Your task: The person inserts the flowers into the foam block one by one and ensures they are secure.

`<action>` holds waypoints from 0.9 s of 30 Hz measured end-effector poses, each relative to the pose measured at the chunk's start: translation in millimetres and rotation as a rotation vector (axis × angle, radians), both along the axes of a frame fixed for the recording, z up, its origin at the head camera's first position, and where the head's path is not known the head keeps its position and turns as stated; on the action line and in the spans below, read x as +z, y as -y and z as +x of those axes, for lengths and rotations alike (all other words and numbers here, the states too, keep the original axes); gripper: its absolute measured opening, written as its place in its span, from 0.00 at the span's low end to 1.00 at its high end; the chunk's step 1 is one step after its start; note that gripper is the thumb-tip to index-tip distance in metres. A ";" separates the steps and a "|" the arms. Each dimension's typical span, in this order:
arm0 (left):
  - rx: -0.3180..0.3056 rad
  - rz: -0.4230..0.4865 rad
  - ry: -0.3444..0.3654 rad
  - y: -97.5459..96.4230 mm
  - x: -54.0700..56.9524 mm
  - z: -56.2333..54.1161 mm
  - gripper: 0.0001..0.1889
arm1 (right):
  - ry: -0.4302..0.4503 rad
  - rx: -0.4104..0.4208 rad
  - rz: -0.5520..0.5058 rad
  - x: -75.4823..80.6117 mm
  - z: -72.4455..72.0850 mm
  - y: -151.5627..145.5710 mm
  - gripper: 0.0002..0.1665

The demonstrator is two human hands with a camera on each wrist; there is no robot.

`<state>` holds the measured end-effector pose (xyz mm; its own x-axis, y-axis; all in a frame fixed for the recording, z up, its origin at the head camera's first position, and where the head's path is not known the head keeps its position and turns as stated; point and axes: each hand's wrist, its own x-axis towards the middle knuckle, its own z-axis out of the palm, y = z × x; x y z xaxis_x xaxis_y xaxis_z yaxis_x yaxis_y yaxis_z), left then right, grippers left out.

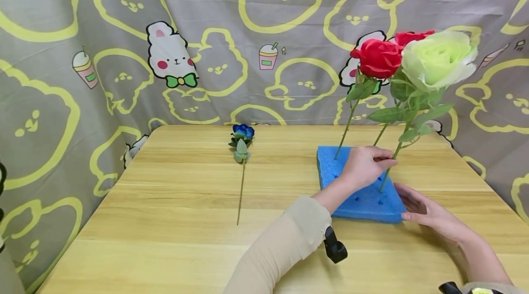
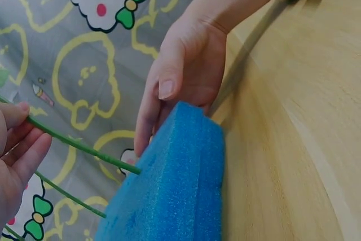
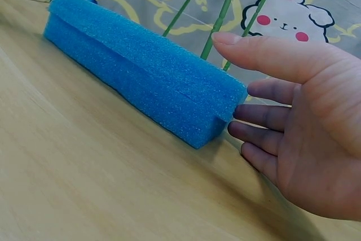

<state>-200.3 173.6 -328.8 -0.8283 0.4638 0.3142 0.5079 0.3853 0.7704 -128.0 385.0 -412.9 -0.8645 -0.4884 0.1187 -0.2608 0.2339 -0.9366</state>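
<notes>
Presently, the left hand [image 1: 365, 165] pinches the pale rose [image 1: 440, 59] by its stem [image 1: 386, 178]; the stem's long axis rises, leaning right, from the foam block [image 1: 365, 213] below that hand; the right hand [image 1: 436, 218] is farther from the stem, just beside the block, contact uncertain; the right wrist view shows its spread fingers [image 3: 262, 117], partly hidden in the head view; only the latter shows the bloom [image 1: 438, 64].

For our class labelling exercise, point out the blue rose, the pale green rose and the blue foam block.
Blue rose [image 1: 243, 132], head view: its bloom.
Pale green rose [image 1: 439, 60], head view: its bloom.
Blue foam block [image 1: 368, 196], head view: bare top face.
</notes>
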 end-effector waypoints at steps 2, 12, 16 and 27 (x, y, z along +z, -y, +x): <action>0.003 -0.015 0.003 0.3 0.0 0.1 0.12 | 0.005 -0.001 0.004 -0.1 -0.3 -0.1 0.38; 0.004 -0.050 0.057 -1.9 -3.1 -0.1 0.11 | 0.013 0.020 -0.023 -0.7 -0.8 -0.6 0.38; 0.007 -0.073 0.065 -3.6 -4.3 -0.8 0.11 | 0.012 0.022 -0.023 -0.8 -0.8 -0.5 0.38; 0.011 -0.132 0.055 -7.9 -6.9 -2.0 0.10 | 0.025 -0.003 0.000 0.2 -1.0 -0.7 0.38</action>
